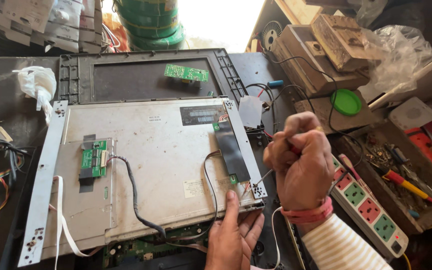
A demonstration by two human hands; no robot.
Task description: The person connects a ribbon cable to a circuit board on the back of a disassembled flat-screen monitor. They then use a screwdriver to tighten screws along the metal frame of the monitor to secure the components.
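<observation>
Right hand [303, 162] is closed in a full fist around the handle of a screwdriver [268, 174]; only a sliver of red handle shows between the fingers. The thin metal shaft leaves the fist at its lower left and slants down and to the left. Tip sits at the near right corner of the metal panel [161, 165], on or just above the perforated end of the side bracket strip [246, 150]. I cannot tell whether the tip is seated in a screw.

Left hand [233, 235] lies flat and open, holding nothing. Fingers are spread on the near edge of the panel, index finger pointing up toward the screwdriver tip and stopping just short of it.

Key relation: the work point lies down and to the left of the right fist, along the shaft's own long axis. It is just beyond the left index fingertip. Both hands are near it; the left fingertip is the closer of the 2, the right reaches it only through the tool.

Panel lies flat on the bench, long axis left to right. A small green circuit board [93, 157] sits at its left, with a dark cable [136, 195] running from it to the near edge. A white power strip [368, 207] lies to the right of the right wrist.
</observation>
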